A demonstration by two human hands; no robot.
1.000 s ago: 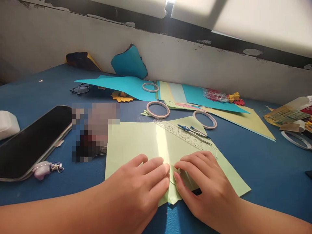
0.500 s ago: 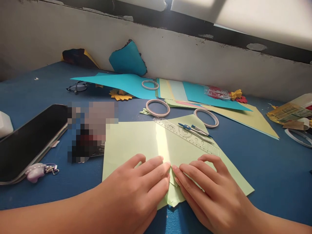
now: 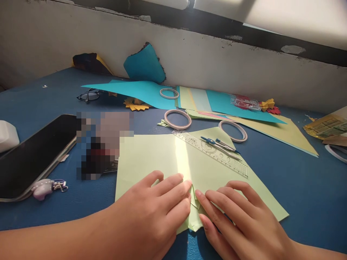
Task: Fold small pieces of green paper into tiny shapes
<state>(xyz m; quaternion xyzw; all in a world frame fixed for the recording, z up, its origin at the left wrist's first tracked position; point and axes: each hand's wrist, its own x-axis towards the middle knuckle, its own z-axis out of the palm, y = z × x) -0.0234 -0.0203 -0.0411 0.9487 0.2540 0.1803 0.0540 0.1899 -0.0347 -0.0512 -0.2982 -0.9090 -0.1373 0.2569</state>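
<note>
Between my hands lies a small folded piece of light green paper, its flaps meeting near the middle. My left hand presses and grips its left side, fingers close together and thumb largely hidden. At its right edge is my right hand, its index fingertip touching or nearly touching the paper and the thumb apart from it. Beneath both hands spreads a larger light green sheet. A clear ruler lies across that sheet, with a blue and silver compass on top.
Tape rolls sit behind the sheet, among blue paper and yellow paper. Leftward are a phone, a purple charm, a white case and eyeglasses. A yellow packet lies at right.
My right thumb has moved down and away from the index finger, and the right hand has shifted slightly right. My left hand stays on the folded paper. The view has shifted a little.
</note>
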